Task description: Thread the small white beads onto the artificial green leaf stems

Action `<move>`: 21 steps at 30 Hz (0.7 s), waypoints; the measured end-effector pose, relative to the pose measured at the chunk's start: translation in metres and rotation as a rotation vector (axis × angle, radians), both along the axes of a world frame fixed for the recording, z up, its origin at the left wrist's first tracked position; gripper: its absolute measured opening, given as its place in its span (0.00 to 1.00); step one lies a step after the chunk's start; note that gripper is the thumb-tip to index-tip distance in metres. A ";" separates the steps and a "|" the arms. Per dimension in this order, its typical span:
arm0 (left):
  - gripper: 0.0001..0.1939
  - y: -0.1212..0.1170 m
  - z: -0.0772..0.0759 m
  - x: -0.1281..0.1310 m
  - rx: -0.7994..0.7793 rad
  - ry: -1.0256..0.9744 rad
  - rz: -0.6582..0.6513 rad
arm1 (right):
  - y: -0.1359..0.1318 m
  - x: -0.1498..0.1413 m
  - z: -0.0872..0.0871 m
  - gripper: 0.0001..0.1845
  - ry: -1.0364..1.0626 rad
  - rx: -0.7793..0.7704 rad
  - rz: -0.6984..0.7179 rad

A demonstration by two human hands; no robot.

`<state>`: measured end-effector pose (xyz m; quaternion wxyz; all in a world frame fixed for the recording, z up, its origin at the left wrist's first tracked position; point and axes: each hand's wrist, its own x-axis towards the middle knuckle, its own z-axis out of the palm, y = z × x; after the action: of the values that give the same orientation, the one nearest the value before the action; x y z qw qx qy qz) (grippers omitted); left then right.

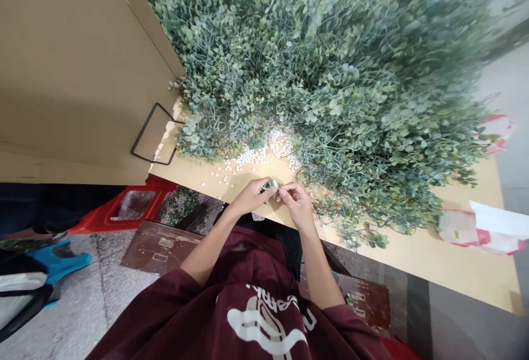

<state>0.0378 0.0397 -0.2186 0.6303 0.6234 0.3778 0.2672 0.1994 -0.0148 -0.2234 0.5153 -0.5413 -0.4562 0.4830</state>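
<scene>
My left hand (250, 195) and my right hand (297, 204) meet above the table's near edge. Between their fingertips they pinch a small greenish-gold metallic piece (271, 185), too small to identify. Just beyond my hands, white beads (264, 153) lie scattered over the light wooden tabletop (413, 255). A large heap of artificial eucalyptus-like greenery (330, 73) covers the far part of the table, and its sprigs reach close to my right hand.
A large cardboard panel (78, 73) with a black wire handle (152, 134) stands at the left. White-and-red plastic bags (479, 230) lie at the right end of the table. A red stool (128, 211) stands on the floor below the table's left end.
</scene>
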 end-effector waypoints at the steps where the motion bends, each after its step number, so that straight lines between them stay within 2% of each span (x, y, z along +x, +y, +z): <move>1: 0.18 0.000 0.000 0.000 0.007 0.002 -0.007 | 0.000 0.000 0.000 0.09 -0.005 0.008 0.000; 8: 0.17 0.000 -0.002 -0.004 0.067 0.036 -0.026 | -0.003 -0.006 0.003 0.08 -0.070 0.080 -0.015; 11: 0.17 -0.003 -0.002 -0.004 0.088 0.048 0.048 | -0.004 -0.005 0.007 0.09 -0.122 0.116 0.005; 14: 0.17 -0.011 0.005 -0.005 0.127 0.065 0.107 | -0.005 -0.003 0.009 0.12 -0.119 0.121 0.038; 18: 0.12 -0.038 0.023 -0.012 0.243 0.143 -0.028 | -0.006 -0.002 0.006 0.13 -0.051 0.065 -0.024; 21: 0.15 -0.066 0.031 -0.023 0.269 0.217 -0.167 | -0.006 -0.002 0.000 0.14 0.027 0.029 -0.099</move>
<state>0.0152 -0.0265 -0.1876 0.5171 0.7563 0.3512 0.1933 0.1970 -0.0205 -0.2231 0.5522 -0.5493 -0.4290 0.4575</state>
